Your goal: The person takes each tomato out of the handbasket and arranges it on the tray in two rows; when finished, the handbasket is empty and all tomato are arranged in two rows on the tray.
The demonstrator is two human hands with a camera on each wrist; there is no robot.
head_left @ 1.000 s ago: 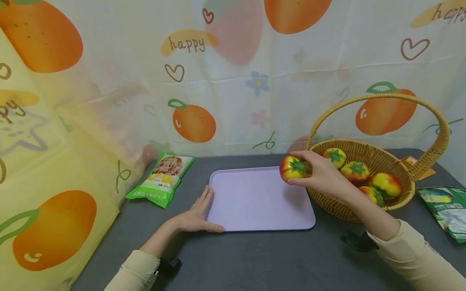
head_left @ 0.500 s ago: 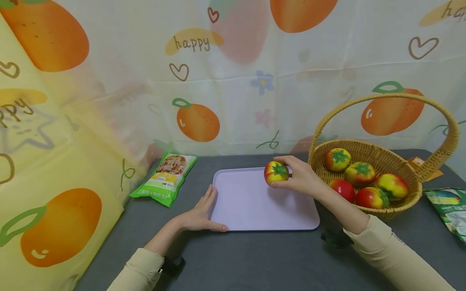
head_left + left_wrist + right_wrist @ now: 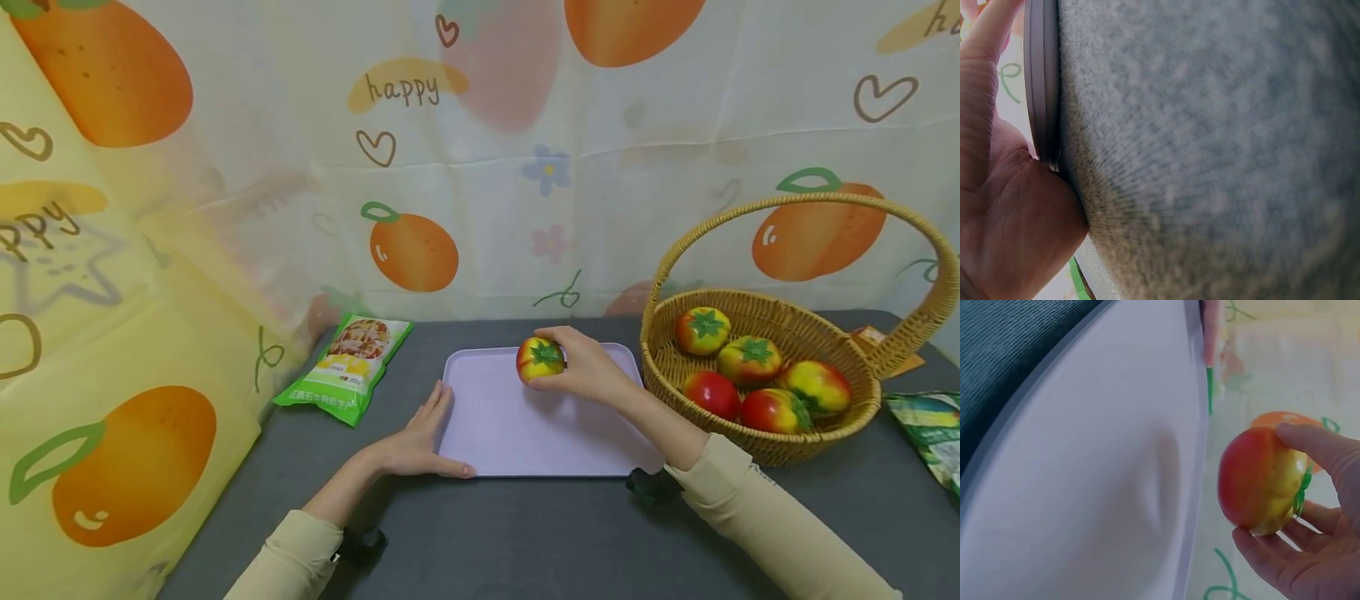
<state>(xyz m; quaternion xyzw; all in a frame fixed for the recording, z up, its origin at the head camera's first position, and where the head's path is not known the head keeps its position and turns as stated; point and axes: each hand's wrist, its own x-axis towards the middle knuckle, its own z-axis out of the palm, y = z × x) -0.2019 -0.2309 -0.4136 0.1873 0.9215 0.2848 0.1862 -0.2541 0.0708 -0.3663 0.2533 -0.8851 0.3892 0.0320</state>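
Note:
My right hand (image 3: 588,367) holds a red-and-yellow fruit with a green star-shaped leaf top (image 3: 540,360) between thumb and fingers. The right wrist view shows the fruit (image 3: 1263,481) raised above the tray surface, its leaf top turned toward the palm. Below it lies a pale purple rectangular tray (image 3: 495,433) with a shadow on it. My left hand (image 3: 416,442) rests against the tray's left front corner, its fingers straight along the left side and its thumb along the front edge. The left wrist view shows the palm (image 3: 1022,219) close beside the tray rim (image 3: 1041,75).
A wicker basket (image 3: 772,450) with a tall handle stands right of the tray, holding several similar fruits and a plain red one (image 3: 712,394). A green-and-white food packet (image 3: 348,362) lies to the left. Another green packet (image 3: 930,429) lies at the far right. A printed cloth hangs behind the table.
My right hand has carried the fruit leftward from beside the basket to over the tray's middle. The left hand stays at the tray's corner. The view has shifted slightly.

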